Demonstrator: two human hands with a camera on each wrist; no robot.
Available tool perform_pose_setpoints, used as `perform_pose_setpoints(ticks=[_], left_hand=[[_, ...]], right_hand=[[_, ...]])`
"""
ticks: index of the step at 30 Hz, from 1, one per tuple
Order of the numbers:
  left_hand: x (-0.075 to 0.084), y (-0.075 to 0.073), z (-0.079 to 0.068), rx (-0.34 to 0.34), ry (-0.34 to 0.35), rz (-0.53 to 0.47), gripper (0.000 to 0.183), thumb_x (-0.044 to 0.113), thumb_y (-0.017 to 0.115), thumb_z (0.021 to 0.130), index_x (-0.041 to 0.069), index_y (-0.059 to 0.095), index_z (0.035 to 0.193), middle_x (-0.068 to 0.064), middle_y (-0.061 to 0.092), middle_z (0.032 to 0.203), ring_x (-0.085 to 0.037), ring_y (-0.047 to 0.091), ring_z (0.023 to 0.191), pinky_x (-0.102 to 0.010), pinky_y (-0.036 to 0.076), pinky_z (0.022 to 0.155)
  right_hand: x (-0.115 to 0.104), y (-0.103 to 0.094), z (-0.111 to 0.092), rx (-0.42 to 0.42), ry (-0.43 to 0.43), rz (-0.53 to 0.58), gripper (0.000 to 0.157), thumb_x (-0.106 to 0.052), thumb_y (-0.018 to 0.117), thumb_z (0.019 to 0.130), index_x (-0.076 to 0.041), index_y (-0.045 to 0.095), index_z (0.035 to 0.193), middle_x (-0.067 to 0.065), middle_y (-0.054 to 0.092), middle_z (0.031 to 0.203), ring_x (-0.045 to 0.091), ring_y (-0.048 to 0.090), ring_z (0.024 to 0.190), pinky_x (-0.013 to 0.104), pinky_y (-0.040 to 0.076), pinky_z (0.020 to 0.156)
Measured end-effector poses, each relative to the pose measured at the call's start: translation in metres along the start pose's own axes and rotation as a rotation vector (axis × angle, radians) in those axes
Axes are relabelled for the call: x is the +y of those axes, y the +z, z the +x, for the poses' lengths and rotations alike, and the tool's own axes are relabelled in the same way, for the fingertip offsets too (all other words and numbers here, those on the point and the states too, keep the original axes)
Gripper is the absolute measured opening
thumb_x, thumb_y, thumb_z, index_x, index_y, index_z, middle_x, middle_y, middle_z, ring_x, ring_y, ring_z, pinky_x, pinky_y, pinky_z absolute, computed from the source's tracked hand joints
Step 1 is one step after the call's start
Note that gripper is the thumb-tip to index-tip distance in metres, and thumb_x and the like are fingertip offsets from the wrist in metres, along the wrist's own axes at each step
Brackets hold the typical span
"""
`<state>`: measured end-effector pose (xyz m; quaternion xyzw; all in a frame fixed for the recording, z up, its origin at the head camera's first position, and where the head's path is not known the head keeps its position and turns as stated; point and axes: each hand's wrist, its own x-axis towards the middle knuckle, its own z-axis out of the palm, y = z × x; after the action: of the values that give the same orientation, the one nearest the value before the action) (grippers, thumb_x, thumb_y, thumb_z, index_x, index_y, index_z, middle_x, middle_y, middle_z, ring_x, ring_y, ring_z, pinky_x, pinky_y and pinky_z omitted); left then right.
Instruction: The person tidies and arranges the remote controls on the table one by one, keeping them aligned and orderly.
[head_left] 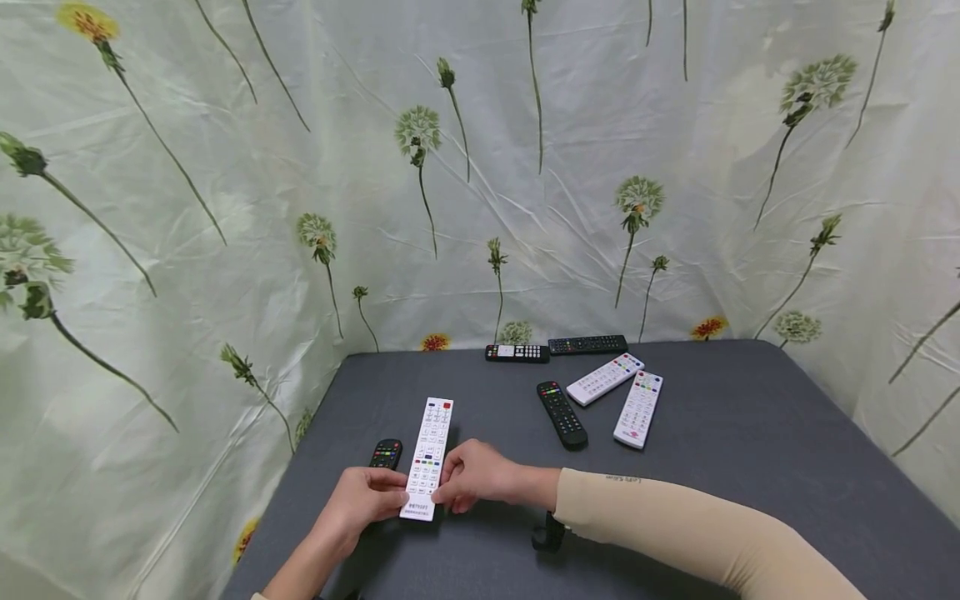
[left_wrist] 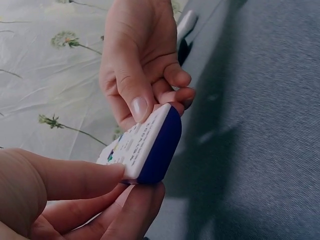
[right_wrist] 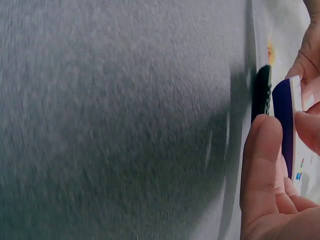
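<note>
I've left hand [head_left: 363, 502] and right hand [head_left: 476, 475] pinched nearly closed on white remote [head_left: 431, 442], near end | raised off tabletop [head_left: 735, 433], far end toward twelve | two-sided hold probably steadies it | black remote [head_left: 386, 452] at nine

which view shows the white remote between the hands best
The head view: it shows the white remote along its full length, button face included. The left wrist view shows it foreshortened, near end and blue casing foremost; the right wrist view shows mainly blue casing, partly hidden by the right hand.
</note>
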<state>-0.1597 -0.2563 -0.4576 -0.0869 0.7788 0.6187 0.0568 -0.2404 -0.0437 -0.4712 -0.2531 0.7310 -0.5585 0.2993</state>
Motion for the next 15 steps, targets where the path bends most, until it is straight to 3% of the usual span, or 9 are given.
perform_pose_setpoints(ticks=[7,15], left_hand=[[0.000,0.003,-0.007,0.096,0.023,0.082,0.038,-0.017,0.071,0.075,-0.014,0.068,0.113,-0.015,0.072,0.093,-0.025,0.067,0.080,-0.038,0.060,0.065],[-0.003,0.006,-0.010,0.154,0.079,0.330,0.036,-0.016,0.075,0.068,-0.007,0.074,0.104,-0.007,0.072,0.084,-0.017,0.063,0.074,-0.029,0.052,0.058]], right_hand=[[0.003,0.011,0.000,0.010,-0.018,-0.046,0.014,-0.010,0.083,0.082,-0.005,0.070,0.080,0.013,0.072,0.070,0.015,0.063,0.051,0.032,0.057,0.049],[0.011,0.022,-0.002,0.014,-0.005,-0.098,0.016,-0.015,0.083,0.082,-0.007,0.071,0.076,0.008,0.069,0.064,0.013,0.059,0.047,0.029,0.054,0.044]])
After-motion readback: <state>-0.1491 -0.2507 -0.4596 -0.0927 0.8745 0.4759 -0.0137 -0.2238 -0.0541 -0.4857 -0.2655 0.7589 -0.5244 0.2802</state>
